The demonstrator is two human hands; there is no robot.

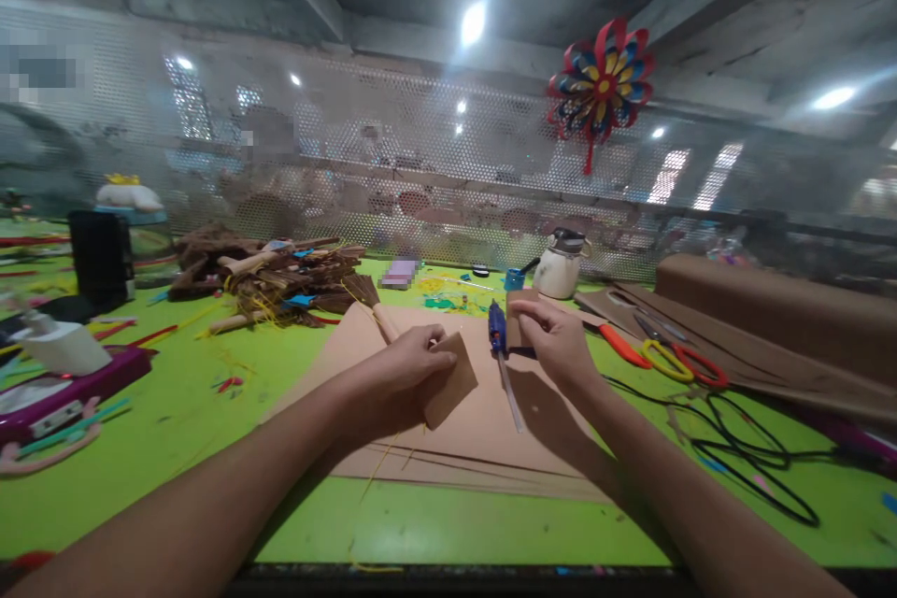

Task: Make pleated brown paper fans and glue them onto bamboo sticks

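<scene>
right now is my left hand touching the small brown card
Touching: the head view shows the left hand pinching the card by its upper edge.

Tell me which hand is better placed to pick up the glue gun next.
Right, probably. The right hand sits beside the glue gun, though it pinches a small card piece. The left hand is farther off and holds a larger card.

Left grip (pixel 410 364): a bare hand, its back and knuckles showing to the camera.
Right grip (pixel 553 336): a bare hand, showing thumb and knuckles.
Left forearm (pixel 231 476): running uncovered to the lower picture edge, tapering toward the wrist.
Right forearm (pixel 673 476): running uncovered likewise, tapering toward the wrist.
</scene>
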